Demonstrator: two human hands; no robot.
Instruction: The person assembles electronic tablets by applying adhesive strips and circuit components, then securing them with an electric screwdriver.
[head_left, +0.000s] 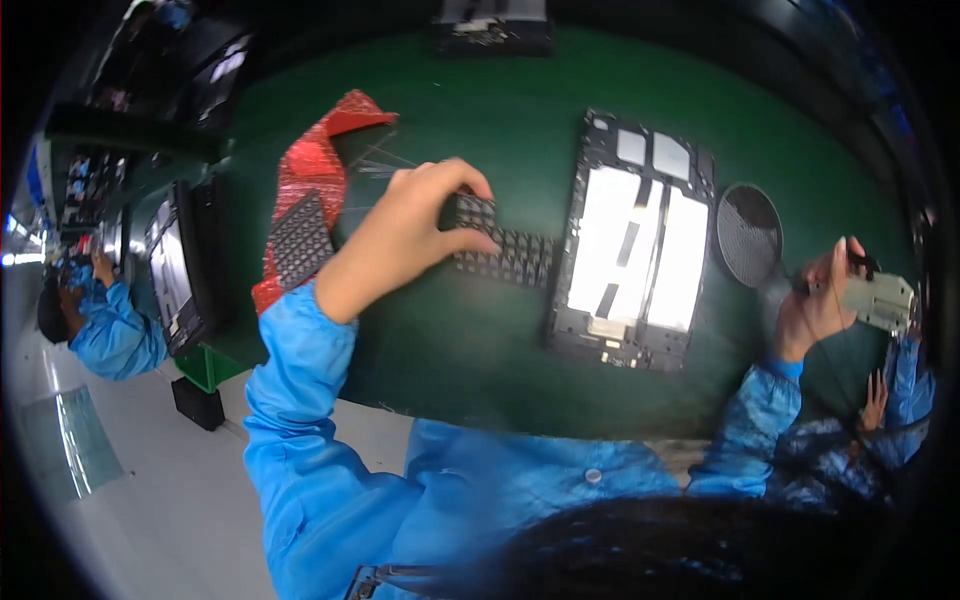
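Note:
My left hand (405, 220) pinches one end of a dark studded sheet (510, 258) between thumb and fingers. The pinched end bends up from the green table, and the rest stretches right to the device housing. That open, flat black housing (632, 240) lies beside it, with large white panels and small parts along its near edge. Out to the right, my right hand (820, 305) has its fingers curled at a pale, boxy device (880, 300) with a black part on top; its exact kind is unclear. A round dark ribbed disc (750, 234) lies between the housing and that hand.
Red wrapping (312, 155) lies left of my left forearm, with another dark studded piece (302, 240) on it. Further left stand another housing (172, 265), a green bin (208, 366) and a co-worker in blue (115, 325). Another person's hand (875, 402) shows at the far right.

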